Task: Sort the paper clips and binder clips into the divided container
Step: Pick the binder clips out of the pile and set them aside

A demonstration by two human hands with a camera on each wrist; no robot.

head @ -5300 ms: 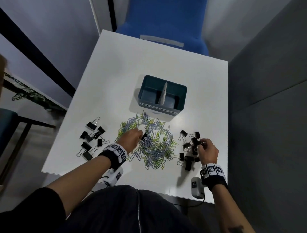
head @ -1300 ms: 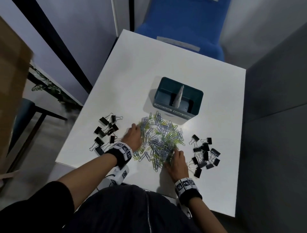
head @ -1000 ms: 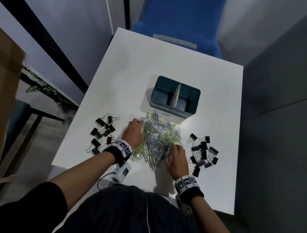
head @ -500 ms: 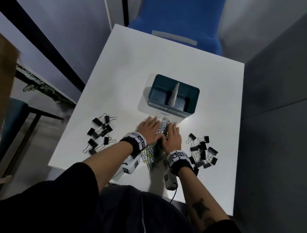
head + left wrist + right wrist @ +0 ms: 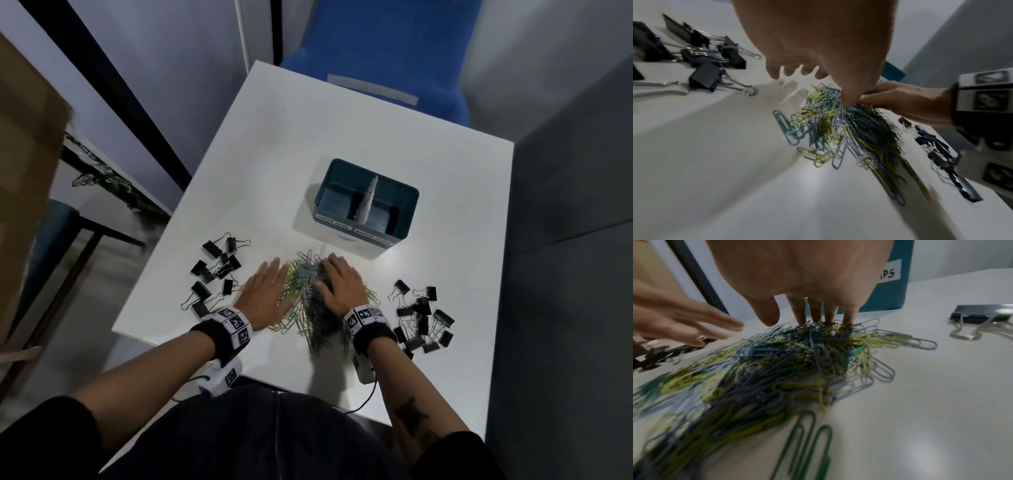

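Observation:
A tangled pile of blue, green and yellow paper clips lies on the white table, just in front of the teal divided container. The container carries two labels and a grey divider. My right hand rests on the pile's right side, its fingertips pressing down into the paper clips. My left hand lies flat with straight fingers at the pile's left edge and holds nothing. Black binder clips sit in two groups, one on the left and one on the right.
A blue chair stands behind the table's far edge. The table's near edge runs just under my wrists. A grey partition borders the right side. Bare table surrounds the container at the back.
Both hands raked the spread paper clips into a narrower heap near the container. Since half a second ago the left hand has slid left, away from the right hand.

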